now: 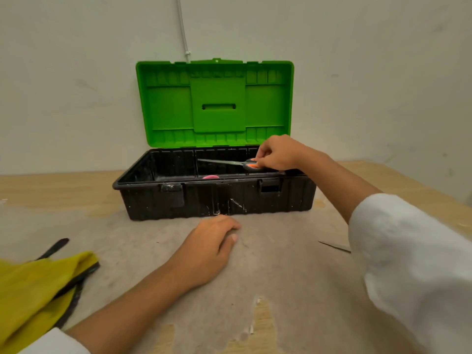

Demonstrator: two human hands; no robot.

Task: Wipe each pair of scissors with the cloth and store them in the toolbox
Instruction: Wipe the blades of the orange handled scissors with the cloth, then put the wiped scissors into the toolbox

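Scissors (pixel 229 162): held over the open toolbox (pixel 214 198), long axis roughly level and running left to right, blades pointing left, orange handle at the right end. They sit above the box's right half, just inside the front rim, not resting on the floor of the box as far as can be seen.

Right hand (pixel 277 154): grip closed on the scissors' handle, fingertips pinching it from above, wrist reaching in over the right front corner of the box.

Left hand (pixel 212 247): palm down on the tabletop (pixel 281 277) just in front of the box, fingers loosely curled, holding nothing.

Toolbox: black base, green lid (pixel 215 103) standing upright against the wall. A pink object (pixel 211 177) shows low inside near the front wall (too little visible to identify). The rest of the interior that can be seen is bare.

Cloth (pixel 33 284): yellow, crumpled at the left near edge of the tabletop, lying partly over a dark tool (pixel 55 247) whose tip sticks out behind it.

A thin metal tip (pixel 333 246) lies on the tabletop at right, partly hidden by the white sleeve (pixel 413 264).

Open tabletop lies left and right of the box.
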